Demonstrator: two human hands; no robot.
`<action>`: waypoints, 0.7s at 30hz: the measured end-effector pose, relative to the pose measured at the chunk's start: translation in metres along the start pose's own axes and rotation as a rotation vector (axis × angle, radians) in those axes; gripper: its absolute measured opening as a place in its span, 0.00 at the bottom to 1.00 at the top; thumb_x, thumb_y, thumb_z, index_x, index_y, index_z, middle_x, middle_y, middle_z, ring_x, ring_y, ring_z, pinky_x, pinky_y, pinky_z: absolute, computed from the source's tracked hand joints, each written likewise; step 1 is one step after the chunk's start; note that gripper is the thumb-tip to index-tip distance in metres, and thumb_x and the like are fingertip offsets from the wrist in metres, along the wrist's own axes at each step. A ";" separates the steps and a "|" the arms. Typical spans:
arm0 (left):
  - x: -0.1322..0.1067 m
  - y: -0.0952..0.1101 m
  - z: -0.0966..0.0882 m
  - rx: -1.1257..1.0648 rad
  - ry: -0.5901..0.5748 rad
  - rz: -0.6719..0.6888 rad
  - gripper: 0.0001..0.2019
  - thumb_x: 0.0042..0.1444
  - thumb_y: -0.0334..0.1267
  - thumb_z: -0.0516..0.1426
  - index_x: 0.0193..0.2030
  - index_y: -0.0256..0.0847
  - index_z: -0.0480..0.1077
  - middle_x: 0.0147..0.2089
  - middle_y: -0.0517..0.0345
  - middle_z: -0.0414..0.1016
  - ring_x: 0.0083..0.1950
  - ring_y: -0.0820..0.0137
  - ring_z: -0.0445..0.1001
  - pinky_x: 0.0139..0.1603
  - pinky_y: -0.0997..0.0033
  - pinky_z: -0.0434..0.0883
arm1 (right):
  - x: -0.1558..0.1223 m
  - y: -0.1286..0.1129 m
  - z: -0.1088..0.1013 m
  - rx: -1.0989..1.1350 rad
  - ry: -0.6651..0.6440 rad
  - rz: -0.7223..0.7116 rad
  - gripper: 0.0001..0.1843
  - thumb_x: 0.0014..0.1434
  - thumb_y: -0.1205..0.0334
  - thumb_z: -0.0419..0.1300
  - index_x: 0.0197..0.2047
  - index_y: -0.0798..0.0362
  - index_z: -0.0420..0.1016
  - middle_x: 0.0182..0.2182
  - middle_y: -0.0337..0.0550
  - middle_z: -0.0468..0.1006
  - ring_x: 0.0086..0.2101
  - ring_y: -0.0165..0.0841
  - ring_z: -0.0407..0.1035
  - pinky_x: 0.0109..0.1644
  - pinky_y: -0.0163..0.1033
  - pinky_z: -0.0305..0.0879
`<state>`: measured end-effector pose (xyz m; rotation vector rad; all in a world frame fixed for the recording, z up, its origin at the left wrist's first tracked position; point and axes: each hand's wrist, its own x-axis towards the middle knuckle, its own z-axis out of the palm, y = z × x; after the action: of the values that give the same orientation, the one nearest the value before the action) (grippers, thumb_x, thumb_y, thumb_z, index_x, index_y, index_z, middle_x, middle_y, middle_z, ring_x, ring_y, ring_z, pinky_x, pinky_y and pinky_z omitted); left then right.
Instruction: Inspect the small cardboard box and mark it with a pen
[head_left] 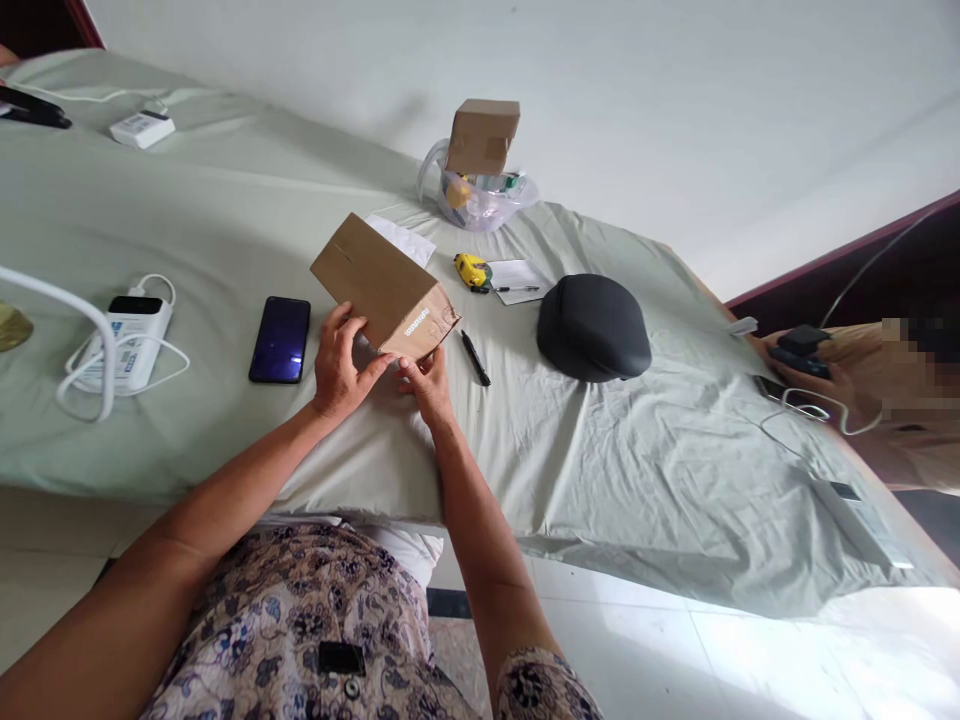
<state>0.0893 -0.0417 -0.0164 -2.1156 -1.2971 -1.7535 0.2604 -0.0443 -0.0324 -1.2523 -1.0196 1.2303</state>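
A long brown cardboard box [379,283] lies on the pale green sheet [225,200] in front of me. My left hand [341,363] grips its near left side, fingers curled against the cardboard. My right hand [429,385] pinches the box's near end from below, where the flap with printed letters sits. A black phone [280,338] lies just left of my left hand. A black pen [475,357] lies just right of my right hand.
A white power bank with cable [127,335] sits far left. A yellow tape measure [472,270], a notepad [517,280], a black domed case [592,328], and a second box on a plastic tub [481,140] lie behind. Another person's hand [806,365] holds a device at right.
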 end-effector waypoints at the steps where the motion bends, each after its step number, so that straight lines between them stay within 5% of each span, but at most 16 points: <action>1: 0.000 0.000 0.001 -0.008 -0.004 -0.006 0.30 0.65 0.59 0.60 0.64 0.42 0.62 0.67 0.35 0.67 0.68 0.52 0.70 0.64 0.51 0.73 | 0.001 0.001 0.000 -0.007 0.007 -0.006 0.47 0.38 0.34 0.75 0.54 0.46 0.62 0.41 0.40 0.73 0.34 0.32 0.72 0.25 0.33 0.67; 8: 0.000 -0.004 -0.002 -0.030 -0.096 -0.153 0.37 0.60 0.64 0.62 0.65 0.42 0.59 0.69 0.34 0.64 0.71 0.49 0.67 0.61 0.51 0.77 | 0.005 -0.002 -0.003 -0.044 0.002 -0.091 0.41 0.40 0.33 0.74 0.48 0.49 0.67 0.36 0.40 0.77 0.32 0.32 0.72 0.29 0.34 0.65; 16: 0.005 0.000 -0.007 -0.072 -0.077 -0.140 0.29 0.67 0.60 0.55 0.65 0.42 0.61 0.68 0.35 0.65 0.67 0.54 0.71 0.47 0.63 0.79 | 0.005 -0.006 -0.010 -0.011 -0.003 -0.074 0.36 0.53 0.28 0.62 0.54 0.47 0.71 0.34 0.36 0.77 0.28 0.27 0.74 0.33 0.33 0.67; 21: -0.002 -0.006 0.000 -0.070 -0.131 -0.275 0.32 0.64 0.63 0.56 0.62 0.39 0.62 0.64 0.37 0.70 0.65 0.55 0.73 0.54 0.59 0.78 | 0.007 -0.006 -0.017 -0.053 0.111 -0.130 0.37 0.53 0.29 0.61 0.54 0.48 0.72 0.31 0.36 0.76 0.30 0.29 0.74 0.34 0.34 0.66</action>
<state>0.0853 -0.0384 -0.0206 -2.2121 -1.6558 -1.8079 0.2786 -0.0392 -0.0281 -1.2610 -1.0412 1.0287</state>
